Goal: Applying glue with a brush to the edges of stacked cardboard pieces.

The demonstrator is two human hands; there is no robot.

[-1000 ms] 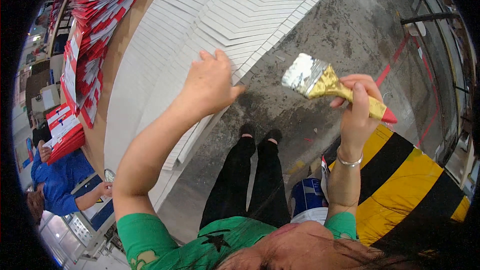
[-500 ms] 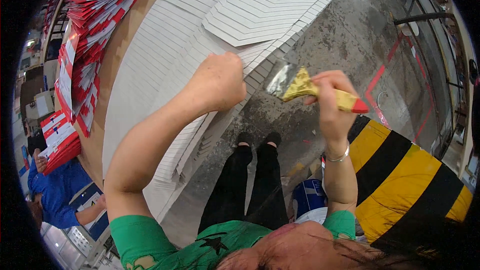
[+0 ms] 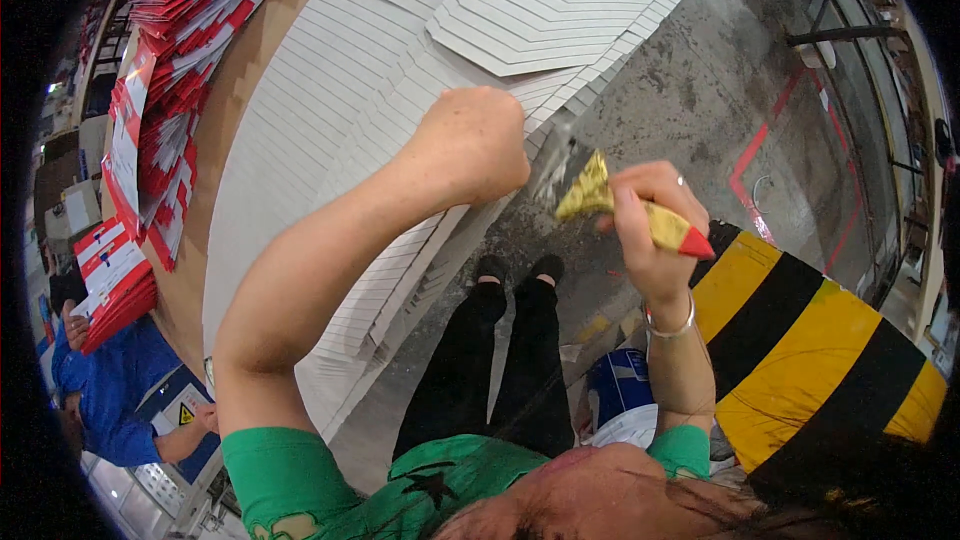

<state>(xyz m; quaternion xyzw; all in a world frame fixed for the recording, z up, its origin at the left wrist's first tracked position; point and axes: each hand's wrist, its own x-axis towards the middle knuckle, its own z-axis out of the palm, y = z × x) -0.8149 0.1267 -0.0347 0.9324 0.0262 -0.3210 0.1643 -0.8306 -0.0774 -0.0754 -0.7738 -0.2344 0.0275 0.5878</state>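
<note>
Paintbrush point(image 3: 615, 202), yellow-handled with a red tip, sits in the fist of the right hand point(image 3: 648, 215), its bristles pointing toward ten o'clock and meeting the edge of the fanned white card sheets point(image 3: 330, 110). Left hand point(image 3: 475, 145) is curled closed, knuckles pressing down on those sheets at the brush's nine o'clock. A silver bangle point(image 3: 672, 325) circles the right wrist. Red printed packets point(image 3: 160, 100) lie stacked at ten o'clock, a yellow-and-black striped barrier point(image 3: 830, 360) at four o'clock, and a person's blue sleeve point(image 3: 110, 390) at eight o'clock.
</note>
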